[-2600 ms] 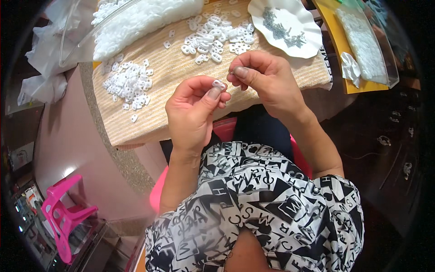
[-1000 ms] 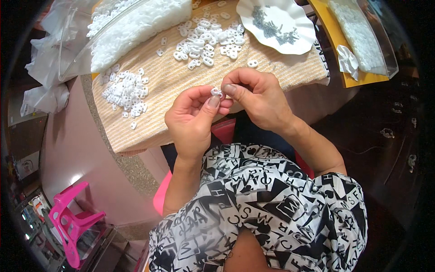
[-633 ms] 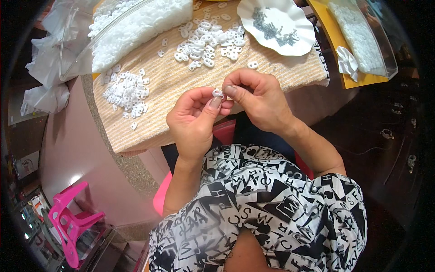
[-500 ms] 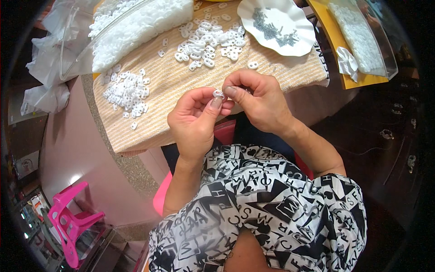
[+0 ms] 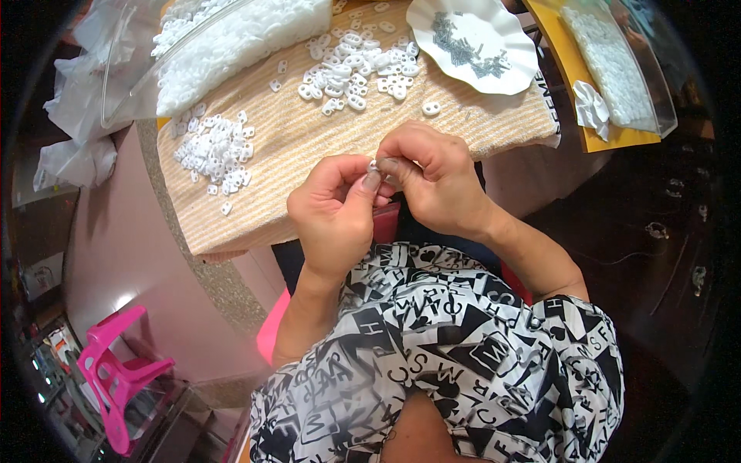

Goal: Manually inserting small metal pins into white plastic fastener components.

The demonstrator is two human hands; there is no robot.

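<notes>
In the head view, the work is standing partway through one unit, by my judgement. The left hand [image 5: 332,212] is pinching a small white piece [image 5: 373,164] between thumb and forefinger, above the near edge of the cloth-covered desk [image 5: 270,147]. The right hand [image 5: 440,181] is meeting it there, thumb and forefinger drawn together at the piece; whether these fingertips are gripping the piece itself or something finer cannot be told. No separate group of finished units is showing. Much stock is lying loose: a heap of small squarish pieces [image 5: 212,152] at the left, a heap of two-holed oval pieces [image 5: 347,65] farther back, one oval piece [image 5: 431,108] lying apart, and dark slender pins [image 5: 461,50] on a white fluted plate [image 5: 521,42]. A clear container [image 5: 239,58] is holding plenty more white pieces behind the heaps.
</notes>
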